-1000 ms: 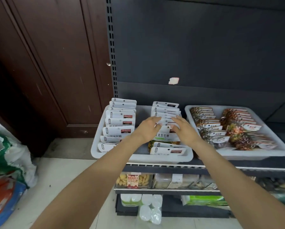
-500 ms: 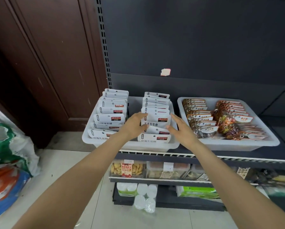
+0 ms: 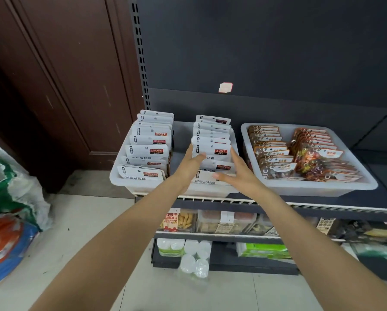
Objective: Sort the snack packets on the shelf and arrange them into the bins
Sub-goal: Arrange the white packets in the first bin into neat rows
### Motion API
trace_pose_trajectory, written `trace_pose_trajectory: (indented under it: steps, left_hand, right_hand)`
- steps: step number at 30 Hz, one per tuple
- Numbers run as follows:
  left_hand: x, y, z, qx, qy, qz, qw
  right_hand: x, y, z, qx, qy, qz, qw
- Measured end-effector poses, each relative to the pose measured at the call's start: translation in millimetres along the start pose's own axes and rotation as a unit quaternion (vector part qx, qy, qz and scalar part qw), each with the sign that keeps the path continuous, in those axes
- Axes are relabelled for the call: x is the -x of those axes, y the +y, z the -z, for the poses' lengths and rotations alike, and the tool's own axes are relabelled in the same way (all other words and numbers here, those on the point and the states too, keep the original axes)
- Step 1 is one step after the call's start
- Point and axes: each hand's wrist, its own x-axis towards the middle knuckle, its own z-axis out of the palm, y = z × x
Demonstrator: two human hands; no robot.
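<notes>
Shelf (image 3: 322, 199) bearing two bins (image 3: 311, 187)

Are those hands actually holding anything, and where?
Nothing is gripped. The left hand and right hand lie open against the two sides of the right row of white packets in the left bin.

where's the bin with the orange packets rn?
Head view, right side of the top shelf: the white bin of orange packets sits just right of the bin of white packets, beyond the right hand.
</notes>
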Motion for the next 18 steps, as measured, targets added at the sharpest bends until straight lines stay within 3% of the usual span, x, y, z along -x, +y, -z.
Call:
trace_pose_trajectory:
  steps: [7, 14, 18]
  left_hand:
    - [0.5, -1.9, -12.0, -0.048, 0.05, -0.045, 0.997]
    - [-5.5, 12.6, 2.8, -0.048, 0.066, 0.001, 0.997]
    - [-20.0, 27.1, 6.5, 0.007, 0.027, 0.035, 0.999]
  right_hand:
    - [0.4, -2.2, -3.0, 0.008, 0.037, 0.022, 0.999]
    - [0.3, -2.7, -3.4, -0.042, 0.061, -0.001, 0.997]
    - [-20.1, -11.7, 5.1, -0.049, 0.073, 0.01, 0.996]
